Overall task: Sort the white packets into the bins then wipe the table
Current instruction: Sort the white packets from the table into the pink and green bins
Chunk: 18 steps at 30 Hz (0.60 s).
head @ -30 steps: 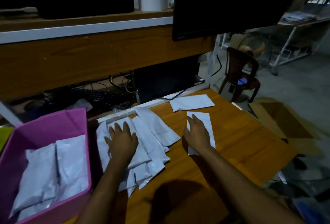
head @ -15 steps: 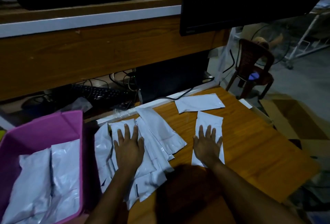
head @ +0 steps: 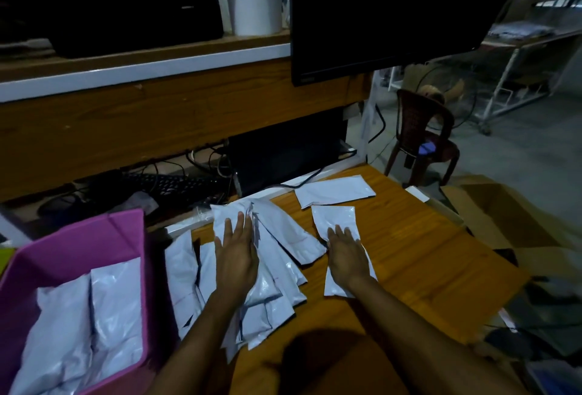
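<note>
The pile (head: pixel 289 237) of white packets lay in the middle of the bench (head: pixel 425 253), just right of the pink bin (head: pixel 126 218). It was spread out like a fan. Most of its packets had their long sides running away from the person, and a few leaned with their far ends to the left. The left hand (head: pixel 236 259) lay flat on top of the pile with straight fingers and gripped nothing. Just right of the pile was one packet (head: pixel 335 216) on its own, its long side pointing away from the person and its far end leaning a little left. The right hand (head: pixel 346 256) pressed flat on its near half, fingers straight, holding nothing. A far packet (head: pixel 335 194) lay sideways just past it, its long side running left to right. A few packets (head: pixel 116 294) were already in the bin, lying long-ways along it. I think the job was only partly done: many more packets were out on the bench than in the bin. Only one bin showed clearly. The wiping looked not yet begun, and I saw no cloth.
</note>
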### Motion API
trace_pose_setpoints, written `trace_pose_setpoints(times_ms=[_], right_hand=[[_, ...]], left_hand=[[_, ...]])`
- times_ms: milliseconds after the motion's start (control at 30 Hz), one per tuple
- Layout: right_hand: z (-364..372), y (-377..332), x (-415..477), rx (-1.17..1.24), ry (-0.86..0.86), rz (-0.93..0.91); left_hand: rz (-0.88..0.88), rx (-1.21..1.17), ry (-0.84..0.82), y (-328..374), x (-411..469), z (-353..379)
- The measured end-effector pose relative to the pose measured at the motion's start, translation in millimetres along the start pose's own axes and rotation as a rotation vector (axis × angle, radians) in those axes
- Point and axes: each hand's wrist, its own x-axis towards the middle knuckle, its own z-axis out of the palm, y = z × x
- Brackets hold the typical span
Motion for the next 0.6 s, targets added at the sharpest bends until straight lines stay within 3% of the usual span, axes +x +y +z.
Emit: trace_pose_setpoints(times_ms=[300,600], right_hand=[[-70.5,-46.8,-80.6,0.269,0.326,-0.079],[-81.8,-97.1,-196.2,0.461,0.455,-0.199]], left_hand=[[0.150,-0.125,0.172,39.8,-55.2,-64.1],[0.156,-0.184,0.236,49.4,-148.3,-134.4]])
